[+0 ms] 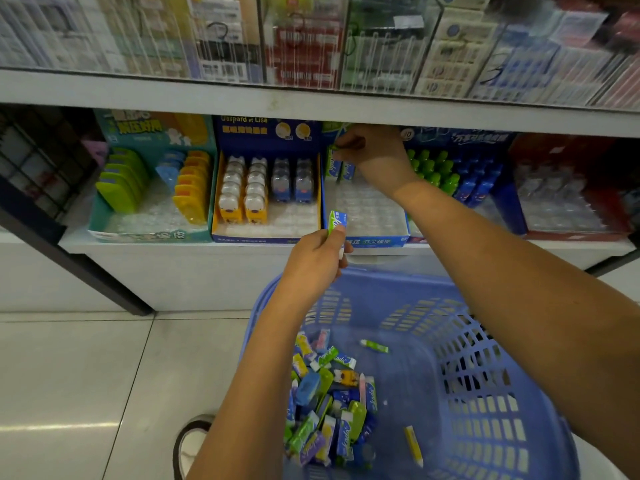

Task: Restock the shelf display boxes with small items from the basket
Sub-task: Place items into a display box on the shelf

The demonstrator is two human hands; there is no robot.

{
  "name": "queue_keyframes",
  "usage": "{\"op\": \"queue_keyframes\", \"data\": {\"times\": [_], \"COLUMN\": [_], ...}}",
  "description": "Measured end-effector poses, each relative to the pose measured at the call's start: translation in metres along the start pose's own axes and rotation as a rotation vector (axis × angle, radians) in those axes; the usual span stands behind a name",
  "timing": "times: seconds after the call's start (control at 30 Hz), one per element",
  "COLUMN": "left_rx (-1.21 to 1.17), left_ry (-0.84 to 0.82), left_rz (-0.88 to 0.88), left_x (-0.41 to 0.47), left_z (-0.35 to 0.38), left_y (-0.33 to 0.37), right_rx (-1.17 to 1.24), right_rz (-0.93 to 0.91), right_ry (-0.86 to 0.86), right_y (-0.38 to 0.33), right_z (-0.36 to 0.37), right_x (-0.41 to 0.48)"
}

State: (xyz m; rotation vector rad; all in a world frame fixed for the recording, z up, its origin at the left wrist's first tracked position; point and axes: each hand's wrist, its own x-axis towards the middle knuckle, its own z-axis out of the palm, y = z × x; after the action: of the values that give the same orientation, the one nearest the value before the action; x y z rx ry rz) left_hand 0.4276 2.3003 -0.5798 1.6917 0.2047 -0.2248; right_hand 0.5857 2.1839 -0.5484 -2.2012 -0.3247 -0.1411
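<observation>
A blue plastic basket (pixel 485 393) stands on the floor below the shelf, with a heap of small wrapped erasers (pixel 325 400) in its left part. My left hand (pixel 317 261) hovers above the basket's far rim, shut on a green and blue eraser (pixel 336 220). My right hand (pixel 374 154) reaches into the back of the middle blue display box (pixel 372 240), pinching a green eraser (pixel 333 152) against the few standing there. Most of that box's clear tray shows bare.
To the left stand a blue box of animal-shaped items (pixel 263 188) and a teal box of green and yellow items (pixel 149 181). To the right are a box of green and blue bottles (pixel 450 174) and a red box (pixel 568 202). An upper shelf edge (pixel 311 105) overhangs.
</observation>
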Motion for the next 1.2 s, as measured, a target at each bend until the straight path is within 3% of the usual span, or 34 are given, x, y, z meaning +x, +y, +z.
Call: {"op": "queue_keyframes", "data": {"times": [0.7,1.0,1.1,1.2], "left_rx": [-0.032,-0.014,0.050,0.128], "left_ry": [-0.032,-0.043,-0.035,-0.033], "left_rz": [-0.003,-0.009,0.065,0.152], "left_x": [0.000,0.002,0.001,0.000], "left_z": [0.004,0.004,0.002,0.001], "left_y": [0.005,0.005,0.005,0.005], "right_rx": [-0.104,-0.222,-0.374,-0.327], "right_rz": [0.038,-0.029,-0.088,-0.121], "right_ry": [-0.215,-0.065,-0.041,-0.025], "right_y": [0.000,0.011,0.015,0.014], "right_z": [-0.017,0.001,0.005,0.001], "right_x": [0.012,0.003,-0.005,-0.016]}}
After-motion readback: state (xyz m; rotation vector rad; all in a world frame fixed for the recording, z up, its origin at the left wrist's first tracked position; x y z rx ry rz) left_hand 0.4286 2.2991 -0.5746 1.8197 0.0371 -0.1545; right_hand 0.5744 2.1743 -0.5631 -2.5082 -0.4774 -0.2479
